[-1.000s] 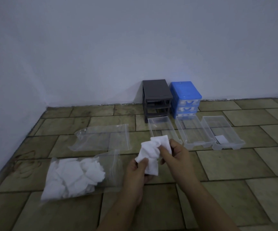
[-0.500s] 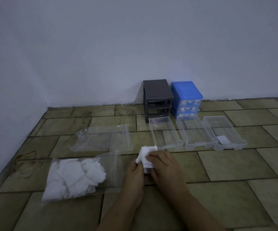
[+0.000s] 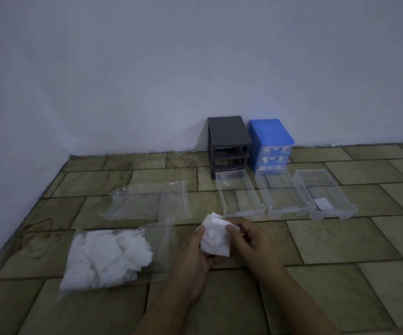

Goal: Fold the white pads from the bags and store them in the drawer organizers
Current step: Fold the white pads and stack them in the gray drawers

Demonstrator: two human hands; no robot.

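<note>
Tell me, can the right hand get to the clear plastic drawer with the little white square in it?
Probably yes. Nothing lies between the right hand and that clear plastic drawer, only bare floor tiles, and its top is open. But both hands are busy holding a crumpled white pad.

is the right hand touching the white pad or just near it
Touching. The head view shows the right hand pinching the white pad's right edge.

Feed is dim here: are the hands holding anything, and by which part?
Yes: one white pad. The left hand holds its left edge and underside; the right hand pinches its right edge.
</note>
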